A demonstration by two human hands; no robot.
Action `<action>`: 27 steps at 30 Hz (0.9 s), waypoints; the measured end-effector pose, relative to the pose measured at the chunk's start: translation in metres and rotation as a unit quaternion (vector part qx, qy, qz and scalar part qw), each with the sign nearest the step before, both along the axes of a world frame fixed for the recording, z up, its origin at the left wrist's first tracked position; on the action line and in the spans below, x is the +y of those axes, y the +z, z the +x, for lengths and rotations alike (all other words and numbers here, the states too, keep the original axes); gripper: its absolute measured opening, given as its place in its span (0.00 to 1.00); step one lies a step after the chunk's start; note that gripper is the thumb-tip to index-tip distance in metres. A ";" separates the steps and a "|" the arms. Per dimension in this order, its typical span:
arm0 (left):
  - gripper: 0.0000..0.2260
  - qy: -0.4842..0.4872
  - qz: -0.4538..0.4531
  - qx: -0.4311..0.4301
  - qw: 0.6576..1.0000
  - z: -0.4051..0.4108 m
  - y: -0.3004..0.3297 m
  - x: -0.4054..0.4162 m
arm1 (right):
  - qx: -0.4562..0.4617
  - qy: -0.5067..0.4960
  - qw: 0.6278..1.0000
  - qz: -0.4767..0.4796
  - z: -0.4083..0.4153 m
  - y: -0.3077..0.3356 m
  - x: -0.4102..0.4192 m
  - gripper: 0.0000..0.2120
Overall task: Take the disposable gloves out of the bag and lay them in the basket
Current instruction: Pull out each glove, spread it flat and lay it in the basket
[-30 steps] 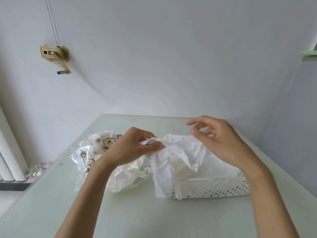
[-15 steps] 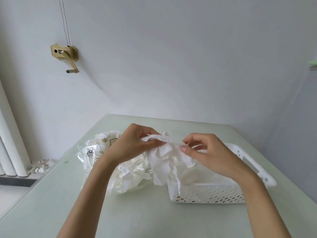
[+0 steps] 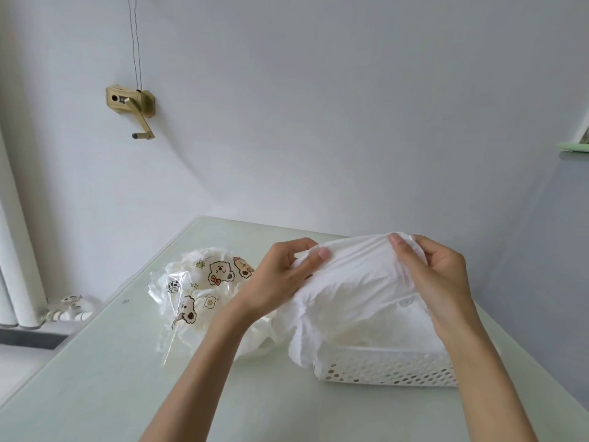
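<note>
The left hand [image 3: 280, 282] and the right hand [image 3: 436, 279] each pinch the top edge of a white disposable glove [image 3: 357, 282], stretched between them above the basket [image 3: 382, 368]. It looks very light, thin, soft and a little slippery, so holding it at the edge seems best. What lies inside the basket is hidden behind the glove, and how many gloves remain in the printed bag [image 3: 197, 295] at the left is hard to see.
</note>
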State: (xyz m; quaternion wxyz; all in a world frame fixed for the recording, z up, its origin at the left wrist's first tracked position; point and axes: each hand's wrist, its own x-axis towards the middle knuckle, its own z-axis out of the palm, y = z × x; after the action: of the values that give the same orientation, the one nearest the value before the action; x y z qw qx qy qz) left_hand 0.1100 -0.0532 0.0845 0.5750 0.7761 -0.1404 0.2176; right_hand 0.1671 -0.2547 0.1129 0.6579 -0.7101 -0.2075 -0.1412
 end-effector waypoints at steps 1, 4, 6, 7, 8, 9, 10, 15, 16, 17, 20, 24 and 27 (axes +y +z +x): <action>0.14 0.009 -0.013 -0.005 1.000 0.000 0.000 -0.003 | 0.000 -0.013 1.000 0.012 -0.001 0.005 -0.003 0.15; 0.12 0.017 -0.030 -0.015 0.999 0.001 -0.004 -0.013 | 0.039 -0.015 0.998 0.057 -0.002 0.019 -0.013 0.03; 0.11 0.007 -0.023 -0.006 1.000 0.003 -0.004 -0.024 | 0.078 0.014 0.992 0.096 0.000 0.024 -0.021 0.06; 0.12 0.006 -0.021 -0.001 1.000 0.005 -0.003 -0.028 | 0.094 0.026 0.988 0.116 0.000 0.026 -0.025 0.07; 0.13 0.010 -0.015 0.002 1.000 0.008 -0.002 -0.031 | 0.103 0.032 0.985 0.135 0.001 0.027 -0.028 0.06; 0.14 0.023 -0.005 0.004 1.000 0.010 0.001 -0.033 | 0.107 0.028 0.983 0.149 0.002 0.028 -0.032 0.04; 0.15 0.039 0.010 0.000 0.999 0.014 0.002 -0.033 | 0.102 0.011 0.983 0.149 0.003 0.028 -0.035 0.03; 0.17 0.100 0.090 -0.032 0.990 0.018 0.010 -0.030 | -0.027 -0.065 0.997 0.042 0.000 0.030 -0.038 0.04; 0.17 0.112 0.092 -0.036 0.989 0.018 0.011 -0.029 | -0.061 -0.068 0.995 0.030 -0.003 0.032 -0.035 0.04; 0.18 0.121 0.077 -0.039 0.989 0.016 0.012 -0.029 | -0.093 -0.071 0.993 0.021 -0.007 0.033 -0.030 0.04; 0.14 0.167 -0.016 -0.051 0.984 0.008 0.017 -0.028 | -0.157 -0.075 0.985 0.002 -0.020 0.036 -0.012 0.05; 0.12 0.253 -0.134 -0.089 0.954 -0.008 0.035 -0.025 | -0.131 -0.011 0.991 0.032 -0.034 0.040 0.009 0.06; 0.12 0.309 -0.101 -0.065 0.944 -0.001 0.040 -0.028 | -0.002 0.037 0.999 0.038 -0.021 0.034 0.013 0.05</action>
State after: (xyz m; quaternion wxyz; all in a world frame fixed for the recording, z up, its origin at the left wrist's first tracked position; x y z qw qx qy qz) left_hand 0.1089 -0.0808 0.1248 0.5443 0.7035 0.0914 0.4478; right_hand 0.1462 -0.2415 0.1469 0.6884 -0.6763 -0.2295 -0.1264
